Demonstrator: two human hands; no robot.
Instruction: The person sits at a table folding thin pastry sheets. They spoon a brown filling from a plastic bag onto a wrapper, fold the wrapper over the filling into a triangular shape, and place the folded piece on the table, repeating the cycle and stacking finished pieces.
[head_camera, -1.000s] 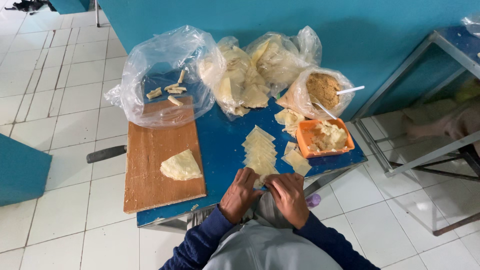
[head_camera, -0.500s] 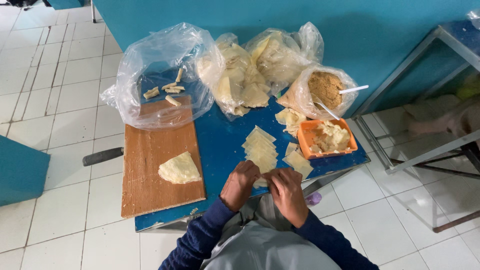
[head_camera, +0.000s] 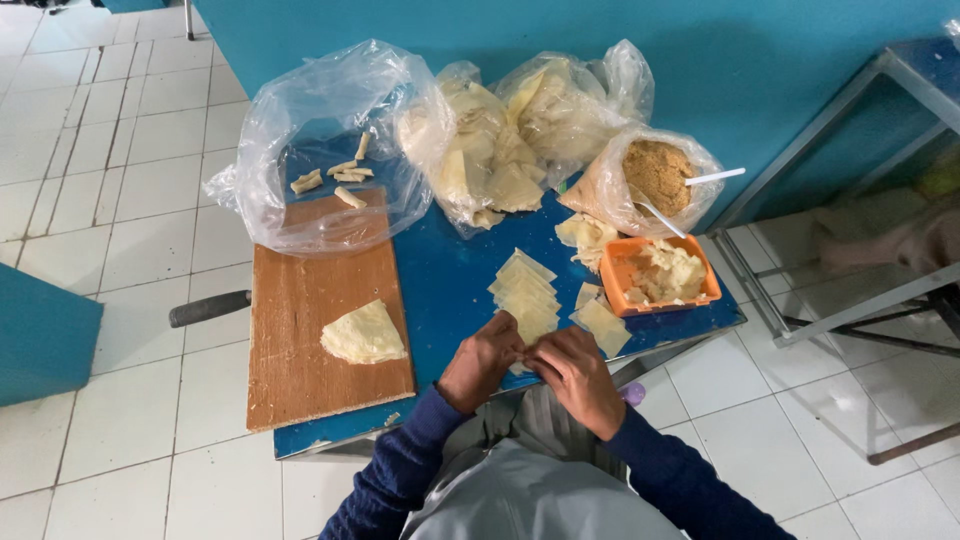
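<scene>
Hands are meeting at the near edge of a blue table: left hand and right hand are pinching one pale wrapper between curled fingers, just below a fanned stack of wrappers beside an orange tub.

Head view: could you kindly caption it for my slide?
Both hands, left and right, pinch a pale dough sheet over a blue table.

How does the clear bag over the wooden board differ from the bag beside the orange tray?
The clear bag over the wooden board lies wide open and holds only a few small rolled pieces; the bag beside the orange tray is smaller, bunched around brown crumbly filling, with a white utensil handle sticking out. Both are thin transparent plastic on the blue table.
</scene>
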